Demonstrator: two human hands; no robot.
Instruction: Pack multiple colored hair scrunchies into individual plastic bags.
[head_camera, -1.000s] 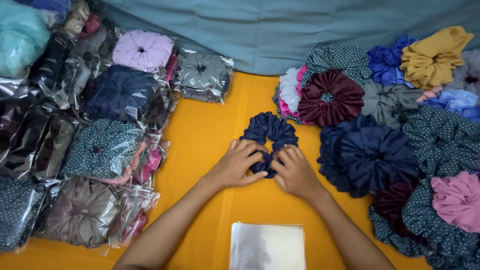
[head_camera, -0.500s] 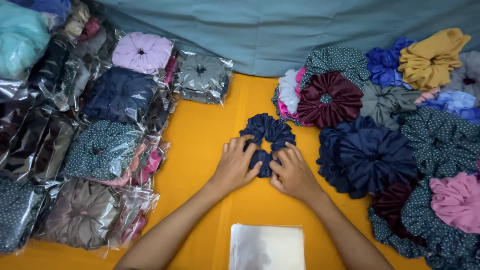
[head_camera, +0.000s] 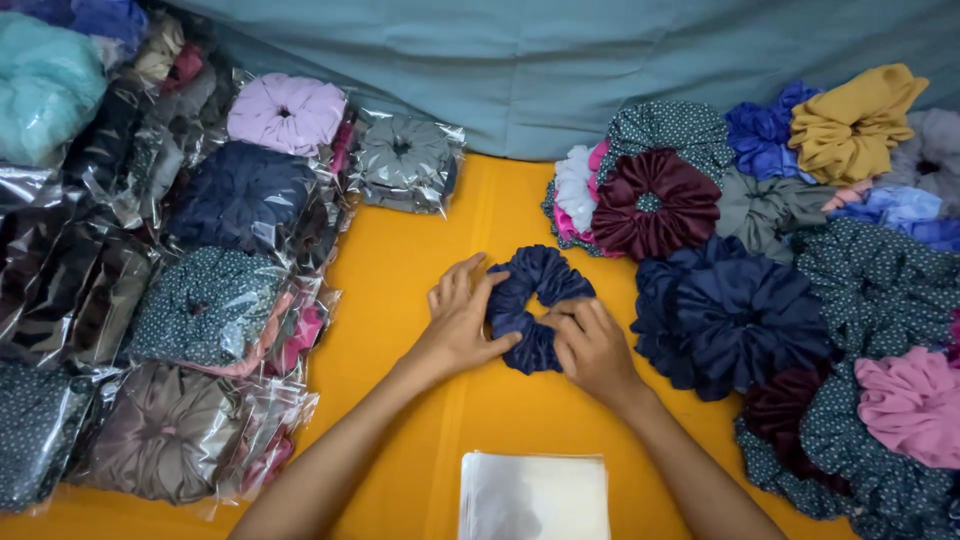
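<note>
A navy blue scrunchie (head_camera: 537, 291) lies on the yellow table surface (head_camera: 420, 260) near the middle. My left hand (head_camera: 459, 322) presses its left side with the fingers spread over the fabric. My right hand (head_camera: 593, 347) grips its lower right part, thumb against the ring. Both hands bunch the fabric inward. A stack of clear plastic bags (head_camera: 534, 496) lies flat just below my hands, at the near edge.
Bagged scrunchies (head_camera: 205, 300) in clear wrappers are heaped along the left side. A loose pile of scrunchies (head_camera: 760, 260) in navy, maroon, dotted green, pink, mustard and blue fills the right. A teal cloth (head_camera: 560, 60) covers the back.
Both hands have stayed on the navy scrunchie and squeezed it a little more tightly. The scrunchie sits in nearly the same spot.
</note>
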